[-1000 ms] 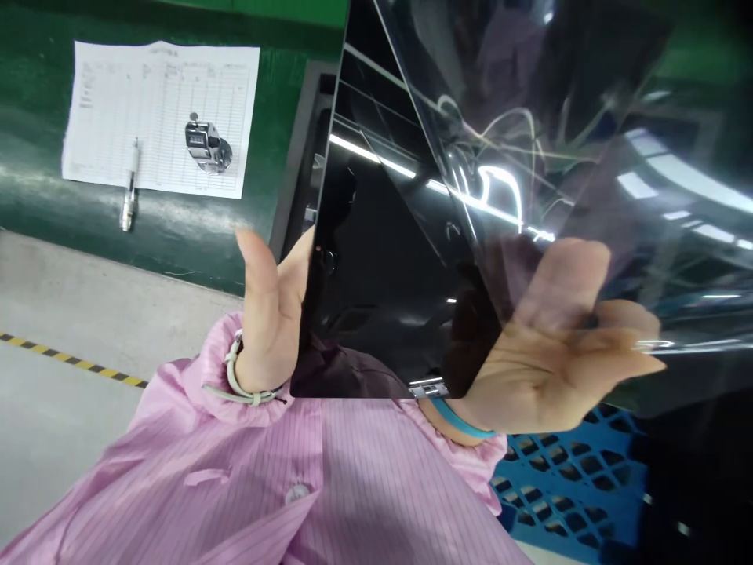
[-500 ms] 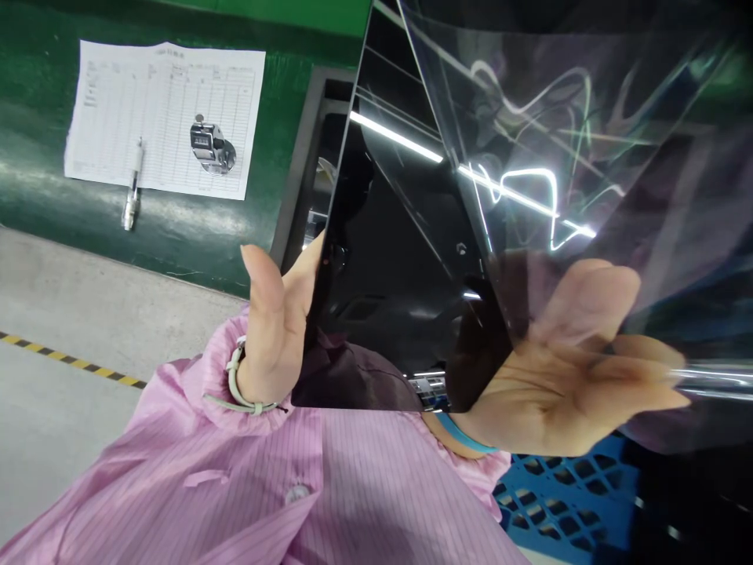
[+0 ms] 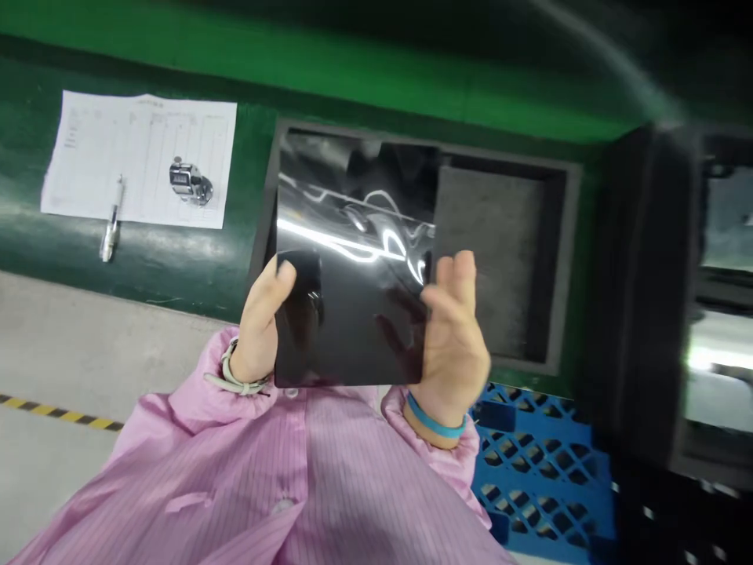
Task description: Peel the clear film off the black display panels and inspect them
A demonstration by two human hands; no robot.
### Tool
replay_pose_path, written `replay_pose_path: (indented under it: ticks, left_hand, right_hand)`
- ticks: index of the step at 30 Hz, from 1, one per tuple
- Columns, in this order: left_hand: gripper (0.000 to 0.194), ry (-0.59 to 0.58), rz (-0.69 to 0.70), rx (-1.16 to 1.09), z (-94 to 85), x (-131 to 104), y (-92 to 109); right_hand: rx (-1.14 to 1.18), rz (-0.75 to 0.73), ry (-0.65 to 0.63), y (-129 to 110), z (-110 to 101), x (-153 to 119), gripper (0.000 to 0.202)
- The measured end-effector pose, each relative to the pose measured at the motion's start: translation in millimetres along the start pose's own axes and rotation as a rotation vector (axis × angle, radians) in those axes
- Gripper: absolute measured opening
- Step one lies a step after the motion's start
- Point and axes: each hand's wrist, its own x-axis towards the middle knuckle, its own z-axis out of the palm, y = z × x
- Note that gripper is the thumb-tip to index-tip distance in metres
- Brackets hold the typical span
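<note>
swung flat, the black panel (image 3: 353,314) sits between both hands (image 3: 450,337)

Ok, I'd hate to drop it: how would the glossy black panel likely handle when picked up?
The glossy black panel is probably stiff: its lower edge looks straight, without sag. Its mirror-like shine suggests a slippery face. Wavy reflections hint at something floppier, perhaps film, on top.

From here I see a pink smock (image 3: 353,479) with fine darker vertical stripes, a pale round button down its front and gathered cuffs. A pale green band (image 3: 235,380) circles the left wrist, a bright blue one (image 3: 435,420) the right.
</note>
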Motion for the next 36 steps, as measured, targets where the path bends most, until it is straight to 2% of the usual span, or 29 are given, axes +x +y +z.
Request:
replay_pose_path:
  ticks: [2,3,5,8,10,12,15,18,21,23,27,29,30,32,34,36]
  left_hand:
    - [0.021,-0.017,-0.02,-0.034,-0.9,7,-9]
    - [0.024,-0.017,-0.025,-0.04,0.4,11,-14]
    - [0.032,-0.059,-0.045,-0.042,5.9,18,-25]
    - [0.052,-0.273,-0.107,0.024,14.7,26,-38]
    - [0.067,-0.343,-0.084,0.133,15.8,26,-42]
    - [0.068,-0.333,-0.005,0.256,10.6,21,-40]
    - [0.048,-0.303,0.16,0.422,-7.9,12,-28]
    - [0.036,-0.18,0.377,0.69,-34.6,7,-14]
    - [0.034,-0.051,0.581,1.043,-63.1,5,-5]
    - [0.039,-0.056,0.626,1.221,-81.2,5,-4]
    - [0.077,-0.255,0.593,1.395,-113.5,4,-10]
    - [0.095,-0.332,0.614,1.443,-127.2,4,-15]
    - [0.099,-0.333,0.635,1.454,-133.2,5,-18]
    - [0.105,-0.268,0.669,1.449,-142.6,6,-25]
    - [0.109,-0.136,0.68,1.407,-147.3,9,-34]
    - [0.113,0.021,0.683,1.337,-146.4,12,-43]
  right_hand:
    - [-0.028,0.151,0.061,-3,-4,-2,0.054]
    - [-0.021,0.256,0.052,-4,-9,-1,0.057]
    - [0.08,0.427,0.037,-4,-25,1,0.047]
    - [0.219,0.479,0.078,-4,-58,9,0.041]
    - [0.208,0.456,0.157,-3,-83,15,0.039]
    - [0.149,0.442,0.224,0,-106,23,0.039]
    - [0.041,0.465,0.25,6,-133,36,0.044]
    - [-0.059,0.516,0.234,11,-146,47,0.05]
    - [-0.173,0.552,0.217,16,-152,53,0.052]
    - [-0.282,0.555,0.223,19,-154,54,0.053]
    - [-0.569,0.481,0.351,23,-142,42,0.066]
    - [-0.794,0.355,0.399,21,-124,27,0.071]
    - [-0.925,0.244,0.38,20,-111,18,0.068]
    - [-1.122,-0.068,0.222,21,-84,-3,0.055]
    - [-1.107,-0.312,-0.081,27,-60,-18,0.047]
    - [-1.135,-0.42,-0.134,37,-48,-21,0.032]
